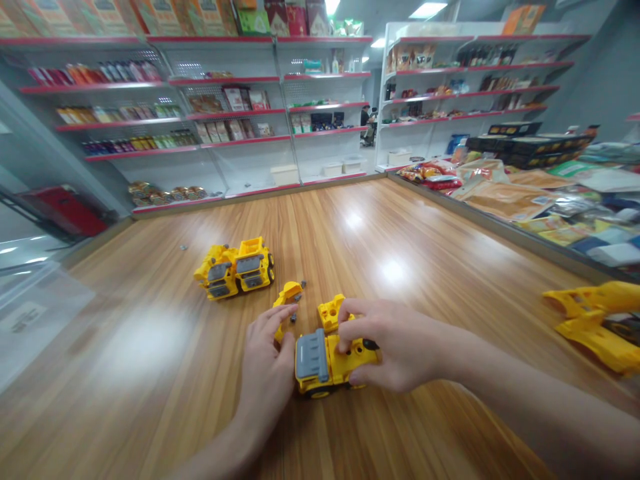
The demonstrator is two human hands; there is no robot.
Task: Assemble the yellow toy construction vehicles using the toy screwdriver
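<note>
A yellow toy truck [345, 357] with a grey front stands before me on the wooden table. My right hand [387, 343] grips its rear body, thumb low on the near side and fingers curled on top. To the left of the truck's front is my left hand [265, 357], its thumb and index finger apart. Its index fingertip overlaps a curved yellow toy part [287, 293]; whether it presses on that part I cannot tell. Small dark grey pieces [295, 307] lie close by. Just behind the truck, another yellow part [329, 312] is partly covered by my right fingers.
Two assembled yellow toy trucks [235, 268] stand further left. A larger yellow toy part [600, 320] lies at the right edge. At left is a clear plastic bin [35, 320]. Packaged goods [525, 190] crowd the right side; stocked shelves [240, 137] stand behind the table [325, 227].
</note>
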